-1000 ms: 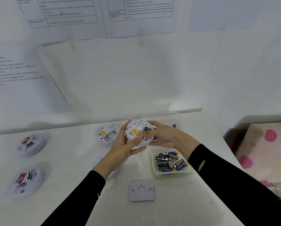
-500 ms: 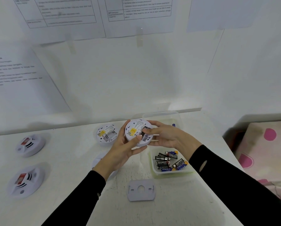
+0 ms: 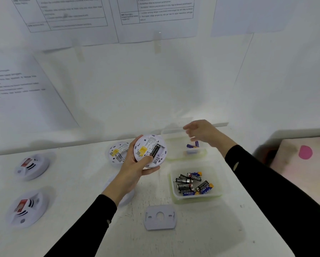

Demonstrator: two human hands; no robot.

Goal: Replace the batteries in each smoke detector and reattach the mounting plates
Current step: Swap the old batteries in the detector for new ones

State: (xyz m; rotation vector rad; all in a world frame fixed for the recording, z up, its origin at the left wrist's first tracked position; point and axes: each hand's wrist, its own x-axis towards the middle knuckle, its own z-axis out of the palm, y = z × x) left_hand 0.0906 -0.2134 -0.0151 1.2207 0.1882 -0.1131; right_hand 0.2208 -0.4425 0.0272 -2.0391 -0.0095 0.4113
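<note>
Leaving the smoke detector [image 3: 151, 149], the right hand [image 3: 203, 132] now hovers over the far tub [image 3: 174, 157], blurred, its grip open with fingers spread and nothing visible in it. Half a second ago both hands were working at the battery bay. The left hand [image 3: 135, 167] alone holds the detector now, grip curled round its rim, back facing up, raised above the bench [image 3: 81, 182]. One black cell [image 3: 154, 150] sits in the bay, with a free slot beside it. I judge the swap to be half done on this unit: the hand is either dropping a spent cell or fetching one, and I cannot tell which.

Counted:
- Four detectors are certain: the held one, one open-backed detector [image 3: 118, 153] lying just behind it, and two face-up detectors at the left [image 3: 32, 166] [image 3: 27, 207].
- A white round shape [image 3: 126, 198] under the left forearm is too hidden to identify.
- One loose mounting plate [image 3: 160, 217] lies near the front edge.
- Of the two tubs, the far one holds about two blue cells [image 3: 192, 145].
- The near tub [image 3: 174, 199] holds roughly seven loose cells [image 3: 190, 182], piled so the count is unsure.
</note>
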